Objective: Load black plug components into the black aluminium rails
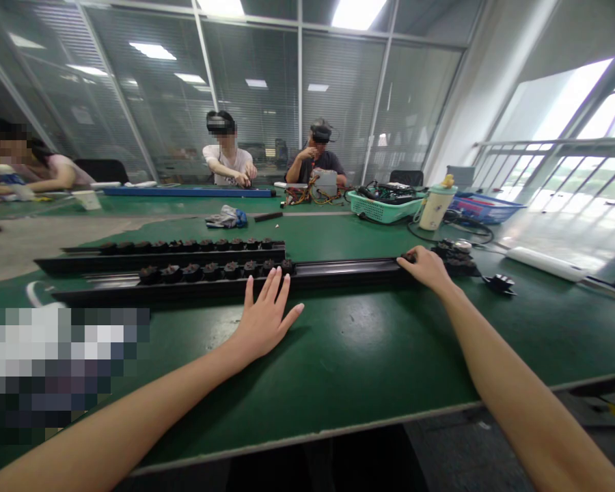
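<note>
Across the green worktop (348,369), two long black rails lie parallel, the near rail (348,273) in front of the far rail (158,263). Ribbed black parts (210,271) stand in a row along each rail.

Left grip (264,324): fully open, palm down, fingers spread. The fingertips rest against the near rail, just beside its row of parts, and nothing is held.

Right grip (425,268): partly curled over the near rail towards its right end, with the fingers (407,258) on the rail's upper edge. Whether it is closed on the rail cannot be determined from this view.

Just beyond the right grip, a cluster of ribbed parts (454,260) sits at the rail end. A single loose part (499,284) lies on the worktop beside the cluster.

Farther along the worktop stand a teal basket (384,206) holding cables, a pale bottle (434,210) and a blue tray (484,208). A white power strip (543,264) lies to the right. Two co-workers (228,150) (315,154) sit at the far side, working with their own hands.
</note>
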`<state>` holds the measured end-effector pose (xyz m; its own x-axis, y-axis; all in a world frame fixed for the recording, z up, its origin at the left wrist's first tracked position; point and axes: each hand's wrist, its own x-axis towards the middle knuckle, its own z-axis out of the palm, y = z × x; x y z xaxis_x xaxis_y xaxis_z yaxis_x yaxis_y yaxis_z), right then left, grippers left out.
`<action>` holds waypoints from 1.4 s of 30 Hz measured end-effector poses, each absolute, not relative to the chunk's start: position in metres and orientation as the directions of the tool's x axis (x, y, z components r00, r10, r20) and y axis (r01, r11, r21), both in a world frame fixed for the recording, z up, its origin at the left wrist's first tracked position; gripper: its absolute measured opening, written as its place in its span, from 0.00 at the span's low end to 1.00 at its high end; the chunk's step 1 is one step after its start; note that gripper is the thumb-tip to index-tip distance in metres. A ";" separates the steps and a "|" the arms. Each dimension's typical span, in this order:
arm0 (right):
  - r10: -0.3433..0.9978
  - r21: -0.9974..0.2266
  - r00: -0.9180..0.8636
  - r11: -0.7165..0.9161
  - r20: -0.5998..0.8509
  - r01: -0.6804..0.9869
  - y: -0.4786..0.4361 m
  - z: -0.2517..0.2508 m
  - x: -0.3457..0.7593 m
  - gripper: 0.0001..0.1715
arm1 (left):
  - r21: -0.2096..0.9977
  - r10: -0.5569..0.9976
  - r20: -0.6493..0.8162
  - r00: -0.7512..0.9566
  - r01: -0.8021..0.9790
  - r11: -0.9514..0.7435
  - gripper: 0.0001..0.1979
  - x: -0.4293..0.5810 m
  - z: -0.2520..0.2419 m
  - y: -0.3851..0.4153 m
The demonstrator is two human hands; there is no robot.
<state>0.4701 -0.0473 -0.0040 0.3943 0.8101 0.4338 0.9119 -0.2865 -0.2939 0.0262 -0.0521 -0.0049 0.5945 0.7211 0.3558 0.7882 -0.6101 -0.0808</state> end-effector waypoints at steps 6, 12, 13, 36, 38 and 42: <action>0.800 -0.304 0.436 -0.331 0.412 0.893 -0.048 -0.002 0.470 0.20 | -0.072 0.719 0.358 0.595 0.786 -0.614 0.38 0.027 -0.003 -0.053; 0.795 -0.293 0.417 -0.311 0.441 0.904 -0.048 -0.003 0.475 0.18 | -0.080 0.730 0.336 0.595 0.791 -0.607 0.39 0.027 -0.005 -0.052; 0.795 -0.294 0.413 -0.305 0.445 0.906 -0.048 -0.004 0.476 0.18 | -0.084 0.729 0.337 0.596 0.790 -0.607 0.39 0.027 -0.005 -0.052; 0.749 -0.295 0.468 -0.367 0.468 0.882 -0.047 -0.013 0.493 0.20 | -0.101 0.712 0.365 0.600 0.786 -0.610 0.38 0.026 -0.008 -0.050; 0.746 -0.292 0.476 -0.378 0.465 0.878 -0.046 -0.014 0.494 0.20 | -0.097 0.712 0.364 0.600 0.785 -0.612 0.38 0.026 -0.007 -0.050; 0.740 -0.287 0.494 -0.403 0.457 0.869 -0.046 -0.014 0.496 0.21 | -0.096 0.714 0.361 0.599 0.786 -0.611 0.38 0.026 -0.007 -0.051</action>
